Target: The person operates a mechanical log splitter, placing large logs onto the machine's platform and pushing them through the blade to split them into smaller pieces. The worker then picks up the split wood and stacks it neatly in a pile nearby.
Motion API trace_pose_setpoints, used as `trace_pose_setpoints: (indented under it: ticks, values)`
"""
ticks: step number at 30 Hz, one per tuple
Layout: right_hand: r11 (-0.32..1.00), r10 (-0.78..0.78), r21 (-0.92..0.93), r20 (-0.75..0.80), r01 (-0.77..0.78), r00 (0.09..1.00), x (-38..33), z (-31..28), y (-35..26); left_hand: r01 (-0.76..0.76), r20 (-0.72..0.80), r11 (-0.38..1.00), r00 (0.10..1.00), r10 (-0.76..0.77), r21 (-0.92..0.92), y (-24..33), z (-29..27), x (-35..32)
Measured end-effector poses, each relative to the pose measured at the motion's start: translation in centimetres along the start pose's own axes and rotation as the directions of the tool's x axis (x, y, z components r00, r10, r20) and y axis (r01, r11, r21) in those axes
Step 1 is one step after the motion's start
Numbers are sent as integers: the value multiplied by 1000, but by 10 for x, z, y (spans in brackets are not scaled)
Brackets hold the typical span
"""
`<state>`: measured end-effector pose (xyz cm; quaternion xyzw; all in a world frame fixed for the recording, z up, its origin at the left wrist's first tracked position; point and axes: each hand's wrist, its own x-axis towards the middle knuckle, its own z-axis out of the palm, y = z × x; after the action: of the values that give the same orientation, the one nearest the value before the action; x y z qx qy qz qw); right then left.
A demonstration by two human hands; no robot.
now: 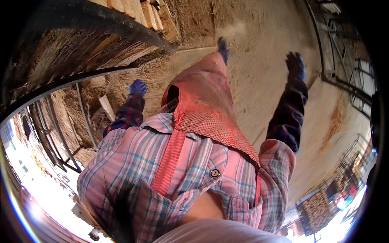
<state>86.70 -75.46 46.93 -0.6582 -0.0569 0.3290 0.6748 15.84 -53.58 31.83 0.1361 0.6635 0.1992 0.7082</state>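
My left hand (138,87), in a blue glove, hangs by my side with its fingers curled in. Nothing shows in it, and it touches nothing I can see. It is nearest to a dark curved metal bar (97,75) at the edge of a wood-loaded frame. On the other side, my right hand (296,67), in a dark blue glove, is held out over the floor with its fingers apart and holds nothing. Between them hangs a red, dusty apron (202,87) over a plaid shirt (133,150). Dark checked sleeve covers reach down both forearms.
Stacked wooden boards (152,14) lie on the far left behind a thick dark beam (109,24). A loose piece of wood (107,107) leans beside my left forearm. The dusty brown floor (267,36) stretches ahead. Dark metal racks (340,52) line the right, with piled wood (318,210) behind them.
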Motion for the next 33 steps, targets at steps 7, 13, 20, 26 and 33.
trace_pose_setpoints:
  ticks: [7, 13, 20, 26, 33]
  values:
    - [841, 390, -472, 190, -265, 901, 92, 43, -9, -945, -475, 325, 302, 826, -36, 108, 135, -65]
    - [722, 549, -244, -366, -647, 751, 86, -79, 98, -831, -541, 19, -344, 768, 556, 186, 185, -90]
    - [418, 879, -657, 118, -628, 461, 124, -11, 155, -957, -597, -134, 49, 801, -259, 165, 178, -94]
    - [539, 766, -718, 200, -441, 611, 194, 105, 138, -932, -535, -58, -256, 805, 359, 200, 245, -140]
    - [677, 734, -478, 379, -560, 564, 239, 260, 129, -874, -613, 146, -198, 765, 464, 183, 274, -130]
